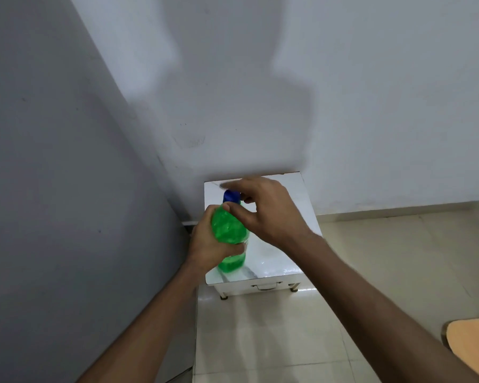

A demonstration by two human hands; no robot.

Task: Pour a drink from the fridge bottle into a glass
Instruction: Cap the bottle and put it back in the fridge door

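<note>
Two hands on green plastic bottle (pixel 228 230) above white tabletop (pixel 277 258): left hand (pixel 208 244) wraps body, right-hand fingers (pixel 233 186) hover, spread, at blue cap's (pixel 231 196) 12 o'clock. Hold firm, twist cap slowly.

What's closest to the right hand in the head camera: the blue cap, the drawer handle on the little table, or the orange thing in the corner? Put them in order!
From the right hand:
1. Blue cap, right at its fingertips, atop the green bottle.
2. Drawer handle, on the small table's front, below the hand.
3. Orange thing, far off at the lower right corner.
</note>
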